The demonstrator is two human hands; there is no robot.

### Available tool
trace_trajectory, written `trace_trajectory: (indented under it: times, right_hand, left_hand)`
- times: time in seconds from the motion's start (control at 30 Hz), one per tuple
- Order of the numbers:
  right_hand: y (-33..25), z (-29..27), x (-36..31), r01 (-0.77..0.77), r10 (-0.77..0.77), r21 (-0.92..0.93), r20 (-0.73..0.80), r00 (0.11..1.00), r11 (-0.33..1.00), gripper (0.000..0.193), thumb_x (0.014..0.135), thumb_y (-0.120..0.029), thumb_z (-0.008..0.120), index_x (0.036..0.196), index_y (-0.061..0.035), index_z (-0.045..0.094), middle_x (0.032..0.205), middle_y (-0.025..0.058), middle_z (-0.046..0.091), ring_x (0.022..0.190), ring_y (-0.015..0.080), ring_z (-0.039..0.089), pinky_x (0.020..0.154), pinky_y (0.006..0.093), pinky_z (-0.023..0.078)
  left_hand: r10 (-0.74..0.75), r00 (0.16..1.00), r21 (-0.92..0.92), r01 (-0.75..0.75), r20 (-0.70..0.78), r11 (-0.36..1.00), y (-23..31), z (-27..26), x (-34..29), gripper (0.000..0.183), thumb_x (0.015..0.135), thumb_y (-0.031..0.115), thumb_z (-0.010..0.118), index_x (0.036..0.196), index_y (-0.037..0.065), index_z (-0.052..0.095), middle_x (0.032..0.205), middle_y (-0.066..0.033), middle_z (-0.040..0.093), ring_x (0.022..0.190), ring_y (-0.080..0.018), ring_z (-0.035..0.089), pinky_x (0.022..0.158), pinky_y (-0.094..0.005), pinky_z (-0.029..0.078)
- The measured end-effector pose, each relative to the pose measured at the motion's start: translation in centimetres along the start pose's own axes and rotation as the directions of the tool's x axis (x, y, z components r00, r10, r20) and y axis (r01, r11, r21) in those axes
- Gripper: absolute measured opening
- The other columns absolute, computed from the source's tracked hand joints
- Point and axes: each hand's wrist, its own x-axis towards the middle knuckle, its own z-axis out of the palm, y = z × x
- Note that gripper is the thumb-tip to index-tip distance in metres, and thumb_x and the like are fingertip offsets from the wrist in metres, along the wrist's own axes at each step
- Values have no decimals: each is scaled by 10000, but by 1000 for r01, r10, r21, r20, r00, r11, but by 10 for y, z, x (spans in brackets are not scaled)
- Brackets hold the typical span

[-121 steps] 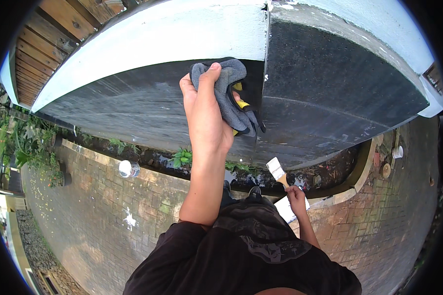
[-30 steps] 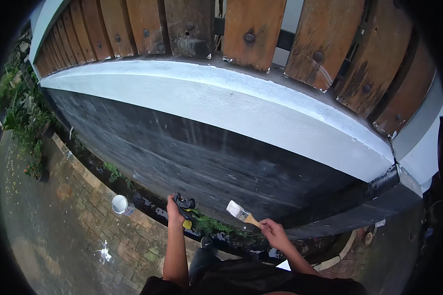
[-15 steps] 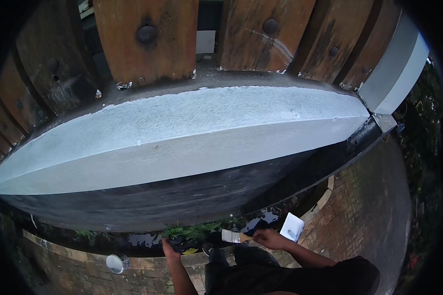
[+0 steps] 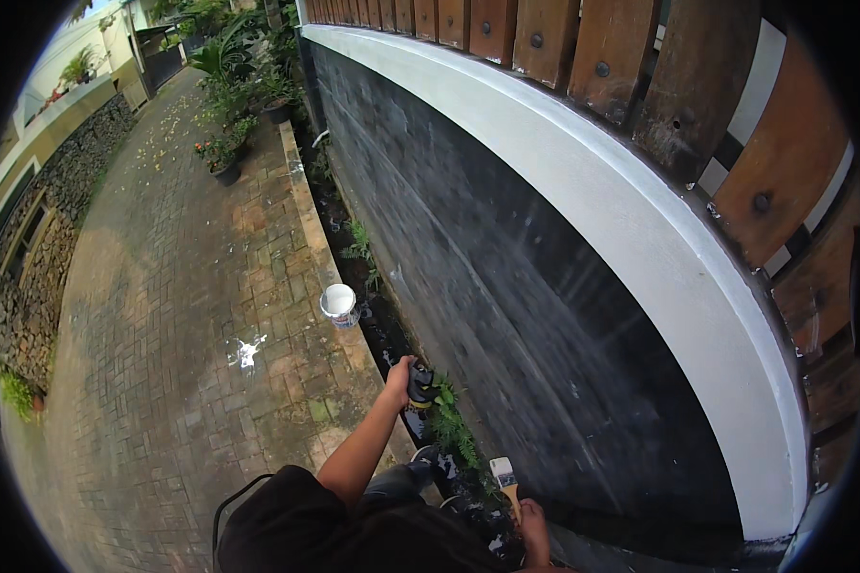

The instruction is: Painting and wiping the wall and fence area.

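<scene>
My right hand (image 4: 532,525) is closed round the wooden handle of a flat paintbrush (image 4: 503,470), whose wide head carries white paint and points up beside the dark lower wall (image 4: 506,286). My left hand (image 4: 400,374) is closed at the side of a black object (image 4: 420,386) with a yellowish lower edge; its kind is unclear. Below both hands runs a narrow wet gutter with green ferns (image 4: 452,430). Ahead of the left hand, a white paint bucket (image 4: 338,304) stands on the gutter's kerb. White paint covers the wall's upper band (image 4: 583,205).
Brown wooden slats (image 4: 545,43) rise above the painted band. Left of the gutter stretches a brick-paved path (image 4: 182,315) with a white paint splash (image 4: 247,351). Potted plants (image 4: 225,164) stand farther along, and a stone wall (image 4: 29,315) borders the far left.
My view has swung left along the wall, bringing the path and plants in. Both hands keep their holds. The white container near my right hand has left the view.
</scene>
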Motion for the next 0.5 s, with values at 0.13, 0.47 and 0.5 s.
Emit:
trace_trajectory:
  times: [0.13,0.47,0.5]
  right_hand:
    - [2,1,10,-102,96,66,93,991,993,207,907,-194,452,789,-66,565,538,-7,455,378,79,381,345,237,284]
    - [21,32,29,97,-75,-103,199,977,990,155,892,-165,551,766,-78,525,549,-31,439,401,55,361,352,238,263]
    - [19,31,33,117,-88,-111,236,968,987,152,899,-168,547,780,-74,537,554,-32,440,411,54,361,358,237,269]
  left_hand:
    - [74,987,-50,-82,-143,995,0,-42,-79,199,878,281,479,815,112,562,709,-48,586,668,-227,597,702,-394,515]
    - [53,842,-269,-231,-537,935,-70,-232,-159,178,858,259,479,825,88,519,691,-69,538,615,-256,573,611,-452,519]
    - [111,795,-142,-241,-597,960,-77,-225,-172,177,842,237,502,821,63,531,667,-68,538,577,-243,571,560,-416,513]
